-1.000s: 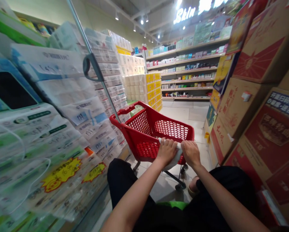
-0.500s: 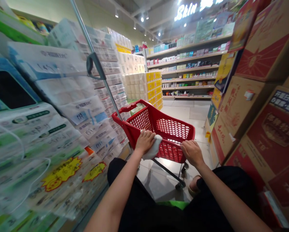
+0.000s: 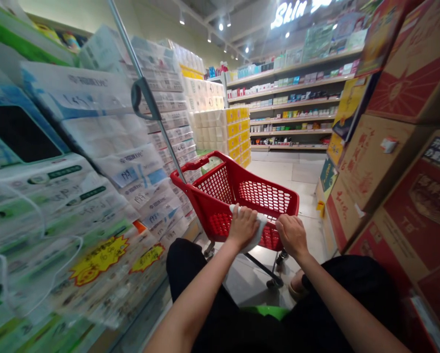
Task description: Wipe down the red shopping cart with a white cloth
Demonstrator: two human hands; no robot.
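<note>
A small red plastic shopping cart with perforated walls stands in front of me, its basket holding nothing that I can make out. My left hand presses a white cloth onto the near side rim, fingers wrapped over it. Further right on the same rim, my right hand grips the edge near the cart's corner. A metal pole with a grey clip rises from the handle end at the left.
Stacked tissue packs line the left side, with yellow price signs. Cardboard boxes are piled at the right. Stocked shelves stand behind. A green seat edge shows between my legs.
My left hand and the white cloth have moved right along the rim, closer to my right hand. My right hand keeps its hold. The view has shifted slightly.
</note>
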